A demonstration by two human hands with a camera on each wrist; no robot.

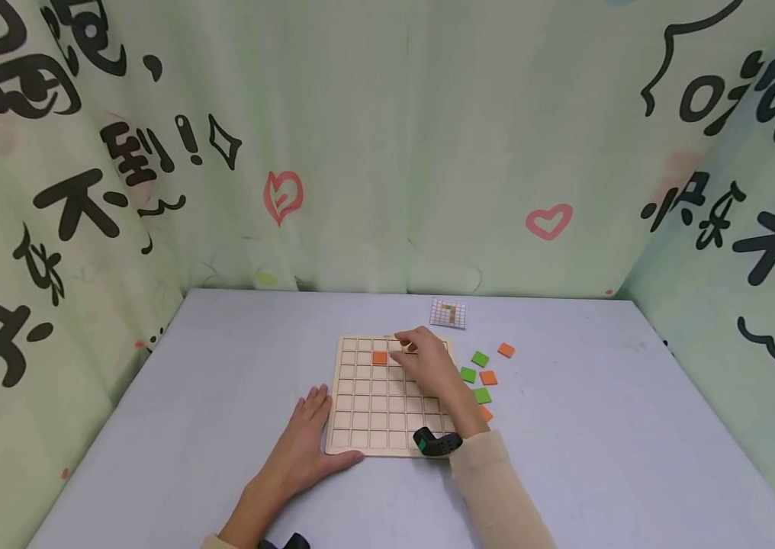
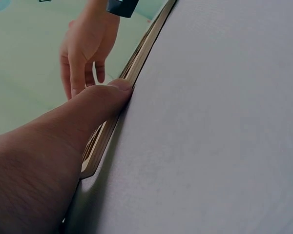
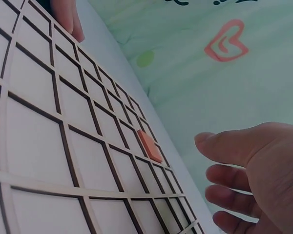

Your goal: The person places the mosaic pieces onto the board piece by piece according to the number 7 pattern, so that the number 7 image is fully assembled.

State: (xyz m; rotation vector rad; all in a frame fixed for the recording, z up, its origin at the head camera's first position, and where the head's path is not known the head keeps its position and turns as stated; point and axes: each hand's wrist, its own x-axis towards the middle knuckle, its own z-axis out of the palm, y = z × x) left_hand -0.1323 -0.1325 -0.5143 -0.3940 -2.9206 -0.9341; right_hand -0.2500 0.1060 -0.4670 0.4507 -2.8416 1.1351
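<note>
Left hand lies relaxed against the board, thumb on its near edge, right hand hovers above, fingers loosely bent, thumb apart, holding nothing, beside the orange tile in a far-side cell, loose tiles to the right, card beyond.

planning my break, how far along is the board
Done: one orange tile lies on the board. In hand: no tile visible; the right hand is over the board, the left hand touches its edge. Remaining, probably: six loose tiles beside the board.
</note>
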